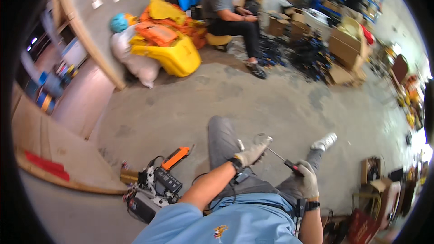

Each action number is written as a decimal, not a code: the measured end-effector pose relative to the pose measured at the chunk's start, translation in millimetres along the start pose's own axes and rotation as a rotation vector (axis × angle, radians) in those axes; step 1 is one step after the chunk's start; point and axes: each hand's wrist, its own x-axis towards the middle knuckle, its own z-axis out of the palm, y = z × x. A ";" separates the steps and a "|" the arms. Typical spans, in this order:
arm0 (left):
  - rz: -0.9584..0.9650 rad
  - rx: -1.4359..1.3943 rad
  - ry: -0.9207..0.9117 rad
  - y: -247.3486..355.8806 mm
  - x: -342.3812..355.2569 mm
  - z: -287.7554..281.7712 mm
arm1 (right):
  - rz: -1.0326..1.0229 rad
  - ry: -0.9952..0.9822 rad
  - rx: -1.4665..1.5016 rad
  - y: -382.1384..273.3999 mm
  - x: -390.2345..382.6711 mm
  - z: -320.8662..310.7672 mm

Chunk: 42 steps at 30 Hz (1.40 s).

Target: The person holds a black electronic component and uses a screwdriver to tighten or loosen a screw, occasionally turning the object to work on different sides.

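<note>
My right hand [308, 180], in a pale work glove, is closed round the red-and-black handle of a screwdriver [278, 155]. The long metal shaft slants up and left toward my other hand, its tip close to those fingers. My left hand [253, 153], gloved as well, is closed over my lap on a small piece mostly covered by the fingers. A thin wire-like loop shows above these fingertips. What the piece is, and whether the screwdriver tip touches it, I cannot tell.
At my left lie an orange tool [175, 158], a black box-shaped device [168, 180] and tangled cables. Ahead, a seated person [221, 9] works beside piled black parts [312, 56]. Yellow and orange plastic shells [174, 54] are heaped by the wall. A cardboard box [346, 47] stands farther right.
</note>
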 end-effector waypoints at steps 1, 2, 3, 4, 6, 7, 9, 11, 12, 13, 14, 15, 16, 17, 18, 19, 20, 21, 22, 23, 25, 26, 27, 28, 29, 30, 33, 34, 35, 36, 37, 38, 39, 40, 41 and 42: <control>0.010 0.048 0.008 2.3 -2.9 -2.2 | 0.158 -0.035 0.259 -8.1 -2.7 5.5; 0.029 -0.013 0.016 -0.5 -2.8 0.4 | 0.183 -0.006 0.288 -8.9 -4.0 5.8; 0.000 -0.055 0.042 -0.2 -5.9 -0.5 | 0.192 -0.018 0.276 -10.7 -3.6 8.5; -0.044 -0.142 0.008 -17.9 6.8 -4.5 | 0.207 -0.015 0.291 -14.2 -4.7 14.5; -0.068 -0.250 -0.022 -13.5 0.6 -6.8 | 0.316 -0.002 0.386 -37.2 -14.9 30.2; -0.055 -0.304 -0.034 -17.6 5.9 -6.0 | 0.308 0.033 0.396 -36.2 -16.5 26.1; -0.050 -0.350 -0.068 -21.7 13.1 -2.7 | 0.351 -0.102 0.434 -24.0 -12.1 15.9; -0.051 -0.374 -0.030 -20.3 14.4 -1.1 | 0.321 -0.068 0.269 -22.7 -7.1 13.5; -0.052 -0.367 -0.043 -20.8 15.6 -2.3 | 0.292 -0.061 0.091 -20.6 -4.1 10.7; -0.056 -0.357 -0.051 -21.8 16.0 -3.5 | 0.289 -0.084 0.114 -15.0 -2.3 6.0; -0.060 -0.347 -0.057 -22.0 17.7 -2.7 | 0.288 -0.074 0.118 -10.4 -2.1 4.0; -0.065 -0.352 -0.043 -18.9 15.2 -1.5 | 0.243 -0.049 0.160 -7.4 -2.5 7.1; -0.066 -0.349 -0.047 -19.6 16.8 -0.6 | 0.198 -0.025 0.201 -5.3 -2.9 9.0; -0.071 -0.372 -0.036 -20.0 18.8 -0.3 | 0.198 -0.020 0.203 -4.8 -3.0 8.9; -0.076 -0.398 -0.021 -21.4 19.2 -0.9 | 0.176 -0.020 0.218 -6.6 -3.4 10.3; -0.077 -0.398 -0.020 -22.8 19.3 -1.6 | 0.153 -0.021 0.233 -8.7 -3.5 11.9; -0.070 -0.376 -0.030 -24.2 19.5 -2.4 | 0.154 -0.021 0.233 -11.2 -4.4 13.7; -0.063 -0.353 -0.041 -25.0 19.3 -3.1 | 0.155 -0.012 0.236 -18.3 -7.6 17.6; -0.063 -0.354 -0.040 -25.9 19.1 -3.8 | 0.155 -0.004 0.239 -22.1 -9.6 19.6; -0.075 -0.340 -0.040 -26.9 18.6 -4.5 | 0.155 -0.004 0.238 -21.5 -10.0 19.8; -0.083 -0.325 -0.045 -21.1 15.3 -3.2 | 0.250 -0.039 0.419 -19.8 -9.7 17.8; -0.097 -0.307 -0.039 -19.6 11.9 -2.9 | 0.249 -0.037 0.419 -18.5 -9.0 13.1; -0.110 -0.289 -0.029 -16.9 8.7 -3.1 | 0.318 -0.053 0.281 -19.5 -6.8 7.0; -0.111 -0.291 -0.026 -16.7 7.4 -3.2 | 0.387 -0.069 0.143 -18.8 -5.7 3.8; -0.099 -0.298 -0.023 -17.2 5.5 -3.1 | 0.390 -0.073 0.143 -15.3 -5.4 4.9; -0.089 -0.308 -0.016 -16.2 1.4 -2.9 | 0.317 -0.038 0.175 -13.6 -5.3 9.0; -0.073 -0.344 0.021 -7.8 -4.5 -3.2 | 0.203 0.033 0.257 -10.8 -5.0 19.2; -0.079 -0.312 0.026 11.1 -12.5 -0.2 | 0.154 0.090 0.309 -9.2 -6.6 22.4; -0.093 -0.283 0.038 28.6 -19.7 1.6 | 0.154 0.035 0.293 -10.5 -6.8 17.3; -0.071 -0.288 0.011 30.0 -16.1 1.2 | 0.155 -0.017 0.279 -14.3 -6.6 8.5; -0.047 -0.292 -0.014 25.5 -11.8 0.4 | 0.156 -0.013 0.312 -18.0 -7.2 8.8; -0.074 -0.297 -0.001 18.7 -6.5 2.2 | 0.149 0.001 0.342 -20.9 -6.1 6.6; -0.054 -0.344 -0.011 17.7 0.6 4.0 | 0.167 -0.013 0.355 -22.9 -0.4 2.4; -0.030 -0.390 -0.023 14.5 4.1 2.9 | 0.180 -0.023 0.356 -19.7 2.0 4.9; -0.037 -0.394 -0.015 9.7 4.7 -0.8 | 0.189 0.002 0.345 -16.8 3.0 6.9; -0.038 -0.422 -0.016 5.5 4.1 -2.9 | 0.197 0.031 0.334 -17.1 2.1 9.9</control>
